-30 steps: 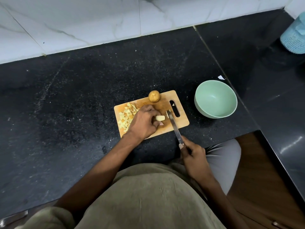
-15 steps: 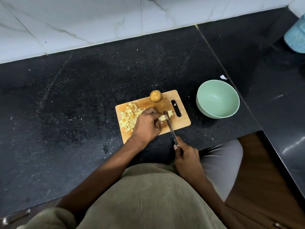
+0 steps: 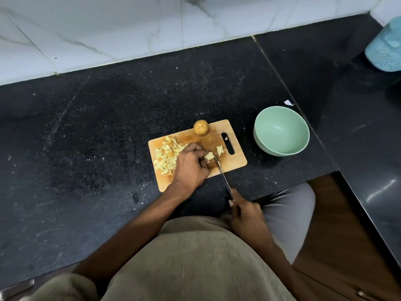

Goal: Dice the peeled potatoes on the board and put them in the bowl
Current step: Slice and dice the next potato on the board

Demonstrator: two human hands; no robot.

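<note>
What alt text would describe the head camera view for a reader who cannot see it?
A person's left hand holds a potato piece on a wooden cutting board while the right hand cuts it with a knife. Diced potato lies on the board's left, a whole potato at its far edge, and an empty green bowl stands to the right.

One cutting board (image 3: 235, 162), one green bowl (image 3: 281, 131), one knife (image 3: 222, 174), one whole potato (image 3: 201, 127), two hands.
</note>
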